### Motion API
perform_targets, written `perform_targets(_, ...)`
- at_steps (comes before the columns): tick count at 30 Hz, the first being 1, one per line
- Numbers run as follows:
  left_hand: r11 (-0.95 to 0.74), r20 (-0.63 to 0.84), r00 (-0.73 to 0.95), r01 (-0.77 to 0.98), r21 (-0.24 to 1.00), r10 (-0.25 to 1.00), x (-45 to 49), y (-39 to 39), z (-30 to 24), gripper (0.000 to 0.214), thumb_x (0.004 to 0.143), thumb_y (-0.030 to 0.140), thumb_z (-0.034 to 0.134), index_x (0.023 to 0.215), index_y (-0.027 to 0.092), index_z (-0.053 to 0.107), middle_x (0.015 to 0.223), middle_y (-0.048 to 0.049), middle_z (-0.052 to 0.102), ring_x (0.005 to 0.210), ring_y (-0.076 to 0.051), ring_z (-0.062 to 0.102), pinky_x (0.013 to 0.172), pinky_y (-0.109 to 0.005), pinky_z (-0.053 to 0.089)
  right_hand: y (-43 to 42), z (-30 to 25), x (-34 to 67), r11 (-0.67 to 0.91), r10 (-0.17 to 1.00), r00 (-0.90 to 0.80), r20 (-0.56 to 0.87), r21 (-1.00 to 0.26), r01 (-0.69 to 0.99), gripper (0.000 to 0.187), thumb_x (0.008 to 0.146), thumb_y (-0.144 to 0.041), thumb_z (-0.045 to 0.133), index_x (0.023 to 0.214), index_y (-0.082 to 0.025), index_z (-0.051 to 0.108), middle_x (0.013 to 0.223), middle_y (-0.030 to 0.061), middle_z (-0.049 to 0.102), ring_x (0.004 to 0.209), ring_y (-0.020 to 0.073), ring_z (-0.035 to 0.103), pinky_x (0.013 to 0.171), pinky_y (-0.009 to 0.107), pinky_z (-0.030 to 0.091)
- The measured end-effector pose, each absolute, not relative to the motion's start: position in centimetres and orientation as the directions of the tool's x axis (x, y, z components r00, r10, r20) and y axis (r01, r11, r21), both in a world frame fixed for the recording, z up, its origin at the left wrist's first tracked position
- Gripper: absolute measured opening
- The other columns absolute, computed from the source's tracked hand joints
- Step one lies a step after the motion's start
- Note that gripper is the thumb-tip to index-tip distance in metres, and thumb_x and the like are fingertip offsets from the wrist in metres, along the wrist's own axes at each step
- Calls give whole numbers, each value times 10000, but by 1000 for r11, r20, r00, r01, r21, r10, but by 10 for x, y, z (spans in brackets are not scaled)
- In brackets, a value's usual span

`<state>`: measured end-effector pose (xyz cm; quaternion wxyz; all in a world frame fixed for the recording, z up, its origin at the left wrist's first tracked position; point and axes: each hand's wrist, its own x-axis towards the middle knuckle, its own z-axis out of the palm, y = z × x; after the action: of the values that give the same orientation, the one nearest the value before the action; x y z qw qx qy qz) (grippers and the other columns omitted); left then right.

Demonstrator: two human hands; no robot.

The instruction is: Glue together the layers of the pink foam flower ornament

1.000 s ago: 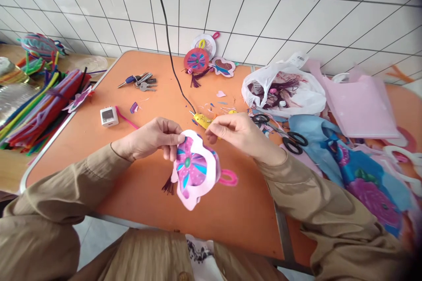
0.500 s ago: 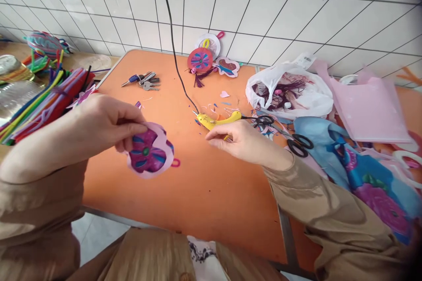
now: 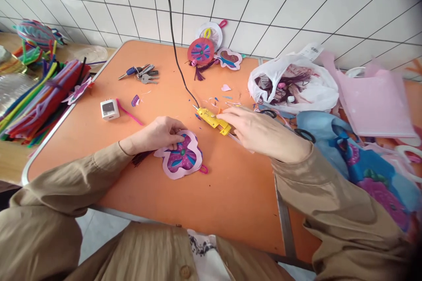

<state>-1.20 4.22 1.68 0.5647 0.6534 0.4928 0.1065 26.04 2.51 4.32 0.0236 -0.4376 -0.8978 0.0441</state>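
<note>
The right hand [image 3: 260, 134] covers the rear of the yellow glue gun [image 3: 212, 119] and most of the black scissors [image 3: 302, 134] by the right edge of the table [image 3: 231, 202]. The left hand [image 3: 158, 134] hides the upper left rim of the flower cutout [image 3: 181, 158], whose dark tassel [image 3: 140, 158] runs under the wrist. The black cord [image 3: 174, 52] leaves by the picture's top edge. The pipe cleaners [image 3: 36, 96] beyond the table's left edge are cut off. What lies in the white bag [image 3: 296, 88] is too tangled to tell.

The orange table top [image 3: 214, 210] lies bare along the near edge, with room to reach through. A thin black cord [image 3: 178, 68] crosses the far middle (down to the yellow glue gun [image 3: 212, 119]). A white plastic bag [image 3: 296, 92] crowds the right.
</note>
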Motion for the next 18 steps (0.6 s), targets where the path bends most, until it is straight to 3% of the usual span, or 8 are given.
perform_targets(6, 102, -341, 567, 410, 906, 750, -20, 43, 11, 430, 755, 231, 660, 1166, 154, 560, 716, 33, 641, 537, -120, 662, 531, -220, 569, 31, 39, 260, 584, 812, -584, -13, 18, 811, 375, 810, -6, 466, 1131, -154, 591, 1120, 127, 629, 1071, 278, 579, 790, 359, 458)
perform_targets(12, 26, -299, 566, 439, 898, 768, -19, 43, 12, 204, 830, 261, 583, 1012, 185, 531, 705, 29, 629, 545, -135, 668, 504, -230, 558, 44, 32, 263, 569, 820, -572, 11, 85, 818, 404, 872, -5, 362, 1162, -158, 599, 1057, 129, 657, 1059, 268, 571, 828, 365, 444)
perform_targets(15, -27, -291, 516, 522, 852, 805, -16, 40, 16, 93, 829, 248, 562, 891, 180, 547, 647, 25, 599, 547, -129, 655, 501, -207, 540, 53, 21, 266, 563, 823, -565, 51, 59, 825, 419, 891, -32, 357, 1230, -145, 577, 1043, 140, 655, 1003, 272, 585, 835, 382, 453)
perform_targets(18, -131, -200, 509, 543, 830, 837, -13, 38, 16, 64, 811, 221, 545, 850, 172, 557, 822, -12, 614, 534, -100, 633, 488, -200, 520, 58, 15, 273, 609, 793, -607, 53, -48, 792, 574, 847, 36, 326, 1356, -180, 479, 1135, 127, 625, 1016, 246, 603, 838, 367, 474)
